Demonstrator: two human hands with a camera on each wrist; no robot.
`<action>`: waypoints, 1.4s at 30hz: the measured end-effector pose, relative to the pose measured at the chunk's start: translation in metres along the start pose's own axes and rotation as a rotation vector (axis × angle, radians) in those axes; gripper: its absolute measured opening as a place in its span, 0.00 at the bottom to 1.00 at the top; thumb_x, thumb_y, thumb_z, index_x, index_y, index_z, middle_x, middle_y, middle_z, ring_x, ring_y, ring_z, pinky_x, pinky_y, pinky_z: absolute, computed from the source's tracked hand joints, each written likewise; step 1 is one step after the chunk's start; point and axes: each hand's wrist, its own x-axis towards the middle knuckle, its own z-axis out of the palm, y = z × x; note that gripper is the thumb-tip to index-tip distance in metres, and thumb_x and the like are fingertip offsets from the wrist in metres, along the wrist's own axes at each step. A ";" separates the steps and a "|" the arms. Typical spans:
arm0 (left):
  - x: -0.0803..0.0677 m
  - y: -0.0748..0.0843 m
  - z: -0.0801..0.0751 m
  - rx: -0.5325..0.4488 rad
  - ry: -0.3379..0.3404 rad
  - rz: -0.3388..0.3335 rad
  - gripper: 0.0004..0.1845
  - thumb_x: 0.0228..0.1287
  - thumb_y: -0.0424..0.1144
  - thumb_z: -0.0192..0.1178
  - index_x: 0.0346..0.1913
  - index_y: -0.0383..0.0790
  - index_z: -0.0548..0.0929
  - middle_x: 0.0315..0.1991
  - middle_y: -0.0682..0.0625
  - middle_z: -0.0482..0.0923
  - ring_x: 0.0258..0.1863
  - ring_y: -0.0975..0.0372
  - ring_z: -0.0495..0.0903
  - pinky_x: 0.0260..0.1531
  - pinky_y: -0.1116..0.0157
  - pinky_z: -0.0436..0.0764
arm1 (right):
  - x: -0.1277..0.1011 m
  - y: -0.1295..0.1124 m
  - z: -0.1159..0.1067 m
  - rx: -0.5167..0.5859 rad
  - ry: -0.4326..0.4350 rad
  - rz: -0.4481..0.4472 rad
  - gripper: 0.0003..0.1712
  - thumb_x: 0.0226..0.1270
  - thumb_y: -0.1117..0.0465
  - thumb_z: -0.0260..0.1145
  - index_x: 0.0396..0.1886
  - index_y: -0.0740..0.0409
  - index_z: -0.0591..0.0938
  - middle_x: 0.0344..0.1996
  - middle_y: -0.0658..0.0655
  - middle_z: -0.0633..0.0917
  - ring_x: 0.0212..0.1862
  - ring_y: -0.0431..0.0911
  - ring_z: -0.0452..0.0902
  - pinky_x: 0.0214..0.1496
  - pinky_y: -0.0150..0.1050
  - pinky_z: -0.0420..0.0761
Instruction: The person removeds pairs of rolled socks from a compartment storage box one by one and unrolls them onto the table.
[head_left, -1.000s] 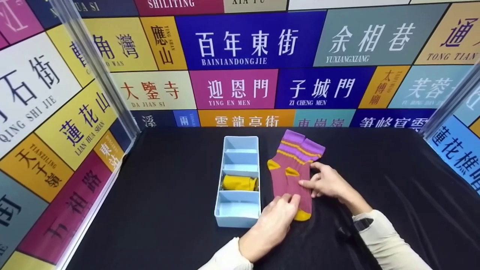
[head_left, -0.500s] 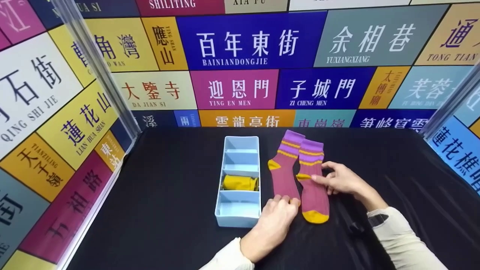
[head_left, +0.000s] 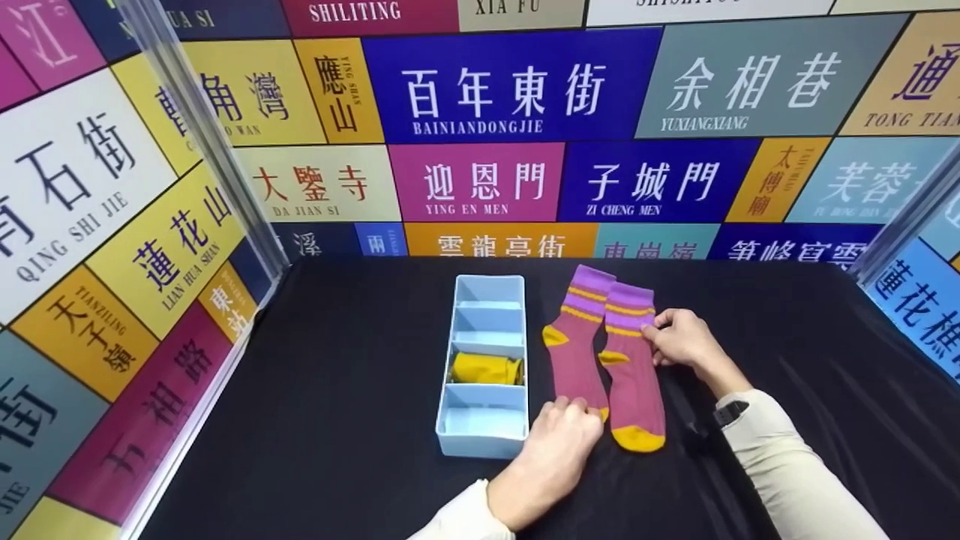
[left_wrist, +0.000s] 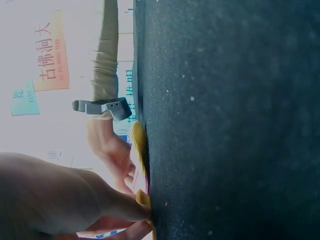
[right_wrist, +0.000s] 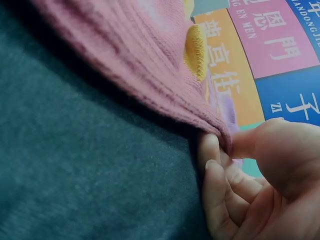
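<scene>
Two mauve socks with purple striped cuffs and yellow heels and toes lie flat in the head view. The left sock (head_left: 576, 367) partly touches the right sock (head_left: 636, 390) near the cuffs, while their toes are apart. My left hand (head_left: 559, 450) pinches the left sock's yellow toe (left_wrist: 142, 197) between thumb and fingers, hiding most of it from above. My right hand (head_left: 688, 343) is at the right sock's outer edge, just below the cuff. The right wrist view has its thumb and fingers pinching the ribbed fabric (right_wrist: 135, 60), which is lifted slightly off the cloth.
Left of the socks stands a light blue divided box (head_left: 480, 447). A rolled yellow fabric bundle (head_left: 484, 369) sits in its second compartment from the front. Black cloth (head_left: 337, 405) covers the table. Printed sign panels (head_left: 480, 180) line the back and sides.
The right sock has slid off the left one to the right, so they lie side by side. My right hand then moved up its edge toward the cuff. My left hand stays at the toe.
</scene>
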 end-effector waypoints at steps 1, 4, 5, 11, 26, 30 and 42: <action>0.000 0.000 -0.001 -0.009 -0.006 0.005 0.04 0.62 0.40 0.77 0.39 0.52 0.95 0.29 0.56 0.84 0.29 0.61 0.79 0.31 0.65 0.79 | 0.000 0.001 0.000 0.003 0.006 -0.001 0.16 0.79 0.58 0.64 0.49 0.69 0.75 0.20 0.50 0.86 0.19 0.39 0.84 0.25 0.34 0.85; 0.000 0.001 -0.002 -0.031 -0.021 0.013 0.05 0.62 0.39 0.77 0.40 0.52 0.95 0.30 0.56 0.84 0.29 0.60 0.80 0.31 0.64 0.80 | -0.002 0.004 -0.001 0.029 0.034 0.007 0.17 0.79 0.60 0.63 0.52 0.71 0.73 0.21 0.51 0.87 0.19 0.39 0.85 0.25 0.34 0.85; 0.000 0.001 -0.003 -0.038 -0.027 0.015 0.05 0.62 0.39 0.78 0.40 0.52 0.94 0.30 0.56 0.84 0.29 0.60 0.80 0.32 0.64 0.80 | -0.003 0.005 -0.002 0.037 0.044 0.010 0.17 0.79 0.60 0.63 0.53 0.72 0.73 0.21 0.52 0.87 0.19 0.39 0.85 0.25 0.34 0.85; 0.000 0.000 -0.005 -0.072 -0.054 0.020 0.07 0.61 0.41 0.78 0.41 0.52 0.94 0.31 0.56 0.84 0.30 0.61 0.80 0.32 0.66 0.81 | -0.004 0.008 -0.002 0.045 0.071 0.027 0.20 0.79 0.58 0.64 0.56 0.71 0.73 0.21 0.49 0.87 0.19 0.39 0.85 0.24 0.33 0.85; 0.013 -0.020 -0.013 -0.420 -0.060 0.030 0.07 0.74 0.41 0.66 0.35 0.46 0.88 0.31 0.53 0.82 0.32 0.61 0.84 0.36 0.70 0.86 | -0.013 -0.005 0.013 -0.162 0.391 -0.197 0.14 0.72 0.54 0.73 0.41 0.60 0.82 0.22 0.49 0.81 0.28 0.46 0.77 0.36 0.38 0.74; 0.019 -0.034 -0.018 -0.490 -0.034 -0.003 0.07 0.75 0.39 0.64 0.39 0.45 0.90 0.33 0.54 0.85 0.34 0.62 0.86 0.37 0.70 0.86 | -0.018 -0.015 0.020 -0.140 0.358 -0.257 0.10 0.72 0.57 0.74 0.38 0.58 0.84 0.21 0.50 0.83 0.23 0.42 0.77 0.31 0.34 0.74; 0.029 -0.122 -0.020 -0.589 0.012 -0.235 0.13 0.76 0.38 0.64 0.57 0.45 0.92 0.52 0.49 0.92 0.52 0.58 0.91 0.52 0.61 0.89 | -0.034 -0.050 0.032 -0.065 0.282 -0.401 0.11 0.75 0.52 0.73 0.36 0.53 0.86 0.21 0.53 0.86 0.22 0.43 0.80 0.25 0.32 0.76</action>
